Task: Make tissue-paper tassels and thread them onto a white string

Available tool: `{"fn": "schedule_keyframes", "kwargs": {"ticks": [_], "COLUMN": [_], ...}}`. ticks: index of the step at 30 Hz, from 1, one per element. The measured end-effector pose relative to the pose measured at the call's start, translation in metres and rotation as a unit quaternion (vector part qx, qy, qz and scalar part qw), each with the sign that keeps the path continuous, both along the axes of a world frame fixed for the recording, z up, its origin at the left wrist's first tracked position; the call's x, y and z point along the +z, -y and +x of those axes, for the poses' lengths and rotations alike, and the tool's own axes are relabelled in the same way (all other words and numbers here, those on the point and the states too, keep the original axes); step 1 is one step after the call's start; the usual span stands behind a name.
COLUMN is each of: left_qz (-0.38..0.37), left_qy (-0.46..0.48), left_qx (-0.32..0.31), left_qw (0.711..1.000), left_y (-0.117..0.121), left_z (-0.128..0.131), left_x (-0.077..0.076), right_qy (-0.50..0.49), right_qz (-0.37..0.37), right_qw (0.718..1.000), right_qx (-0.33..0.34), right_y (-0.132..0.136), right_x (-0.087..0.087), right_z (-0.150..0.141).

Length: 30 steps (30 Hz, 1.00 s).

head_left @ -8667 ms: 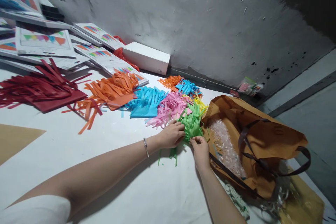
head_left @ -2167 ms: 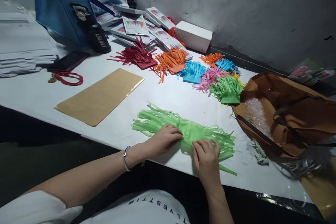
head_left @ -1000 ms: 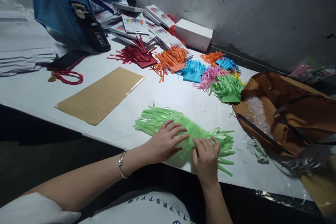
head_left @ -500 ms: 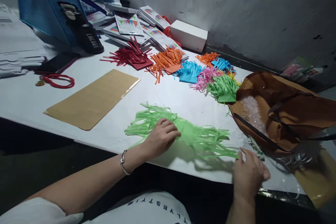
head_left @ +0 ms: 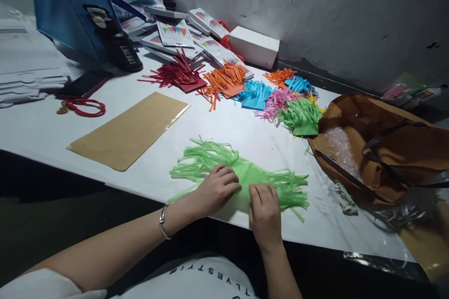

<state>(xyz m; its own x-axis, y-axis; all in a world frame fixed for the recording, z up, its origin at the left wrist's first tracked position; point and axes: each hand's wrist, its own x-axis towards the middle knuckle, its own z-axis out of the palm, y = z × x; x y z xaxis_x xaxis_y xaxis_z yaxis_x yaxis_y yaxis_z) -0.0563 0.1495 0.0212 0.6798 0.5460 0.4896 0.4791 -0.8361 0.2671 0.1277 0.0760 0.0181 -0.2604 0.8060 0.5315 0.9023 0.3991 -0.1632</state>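
- Green fringed paper (head_left: 255,174) lies spread out on the white table (head_left: 217,126), close to the near edge.
- On my screen, the left hand (head_left: 218,191) touches it, with fingers bent and close together.
- The right hand (head_left: 265,210) is just beside that one, fingers bent down onto the paper too.
- I cannot tell if the hands pinch the paper or only press it.
- A flat brown sheet (head_left: 129,133) lies to the left.
- Farther back, I see bright fringed bundles (head_left: 256,96) in a row, ending beside a brown bag (head_left: 396,149).
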Motion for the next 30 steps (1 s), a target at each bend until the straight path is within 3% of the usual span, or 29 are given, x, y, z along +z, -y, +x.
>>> {"fn": "schedule_keyframes", "kwargs": {"ticks": [5, 10, 12, 14, 16, 18, 23, 27, 30], "left_qz": [-0.014, -0.038, -0.044, -0.056, -0.072, -0.081, -0.097, -0.115, -0.131], "left_qy": [-0.021, -0.037, -0.040, -0.051, -0.065, -0.075, -0.087, -0.109, -0.145], "left_qx": [-0.003, 0.008, 0.012, 0.019, 0.023, 0.022, 0.026, 0.044, 0.067], "left_qw": [1.000, 0.999, 0.998, 0.997, 0.995, 0.994, 0.991, 0.986, 0.978], "left_y": [0.004, 0.010, 0.012, 0.014, 0.017, 0.019, 0.026, 0.020, 0.004], "left_z": [-0.019, -0.013, -0.007, -0.002, 0.000, -0.001, -0.011, -0.012, -0.004], "left_x": [-0.003, -0.004, -0.004, -0.003, -0.002, 0.000, 0.007, 0.012, 0.018], "right_qy": [0.006, 0.024, -0.021, -0.056, -0.048, -0.033, -0.071, -0.084, -0.068], "right_qz": [0.016, 0.003, 0.011, -0.012, -0.048, -0.057, -0.067, -0.093, -0.119], "right_qw": [0.996, 0.982, 0.989, 0.997, 0.997, 0.996, 0.993, 0.992, 0.990], "right_qx": [-0.092, -0.189, -0.149, -0.054, 0.028, 0.062, 0.069, 0.024, -0.026], "right_y": [0.008, 0.033, 0.039, 0.038, 0.030, 0.020, 0.009, 0.007, -0.005], "right_x": [-0.010, 0.013, 0.027, 0.035, 0.033, 0.022, -0.001, 0.003, 0.006], "right_z": [0.044, 0.081, 0.070, 0.047, 0.022, 0.004, 0.003, 0.008, 0.007]}}
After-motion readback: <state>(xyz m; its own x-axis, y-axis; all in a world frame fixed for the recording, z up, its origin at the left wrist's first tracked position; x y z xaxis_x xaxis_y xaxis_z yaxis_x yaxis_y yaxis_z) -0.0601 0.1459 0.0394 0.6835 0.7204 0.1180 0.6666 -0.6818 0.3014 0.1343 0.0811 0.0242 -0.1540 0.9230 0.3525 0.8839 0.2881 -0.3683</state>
